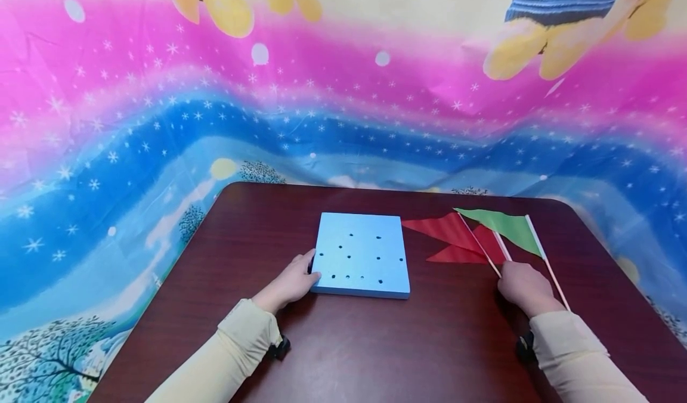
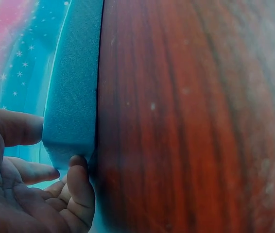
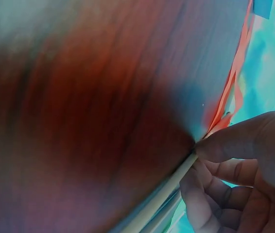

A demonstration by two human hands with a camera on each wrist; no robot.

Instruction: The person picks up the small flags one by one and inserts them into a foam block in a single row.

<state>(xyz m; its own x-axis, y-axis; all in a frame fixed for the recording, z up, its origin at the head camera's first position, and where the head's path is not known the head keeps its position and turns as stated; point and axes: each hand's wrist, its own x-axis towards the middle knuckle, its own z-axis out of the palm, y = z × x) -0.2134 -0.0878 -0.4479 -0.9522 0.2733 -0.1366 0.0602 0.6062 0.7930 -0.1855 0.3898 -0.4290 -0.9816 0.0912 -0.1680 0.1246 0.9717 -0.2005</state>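
Observation:
A light-blue square board (image 1: 365, 248) with several small dark holes lies flat on the table. My left hand (image 1: 290, 279) grips its near left side, thumb on the upper edge. In the left wrist view, the curled fingers meet the corner of the thick board (image 2: 74, 77). To the right, my right hand (image 1: 528, 284) holds the sticks of two red pennant flags (image 1: 456, 233). A green pennant flag (image 1: 504, 221) lies beside them, its pale stick running past that hand's right side; whether it is held cannot be told. Pale sticks (image 3: 162, 196) show under the fingers in the right wrist view.
The dark reddish-brown table (image 1: 365, 349) has rounded far corners. Behind it hangs a pink and blue cloth (image 1: 343, 105) printed with snowflakes and cartoon figures. Black wrist bands (image 1: 280, 347) show below both cuffs.

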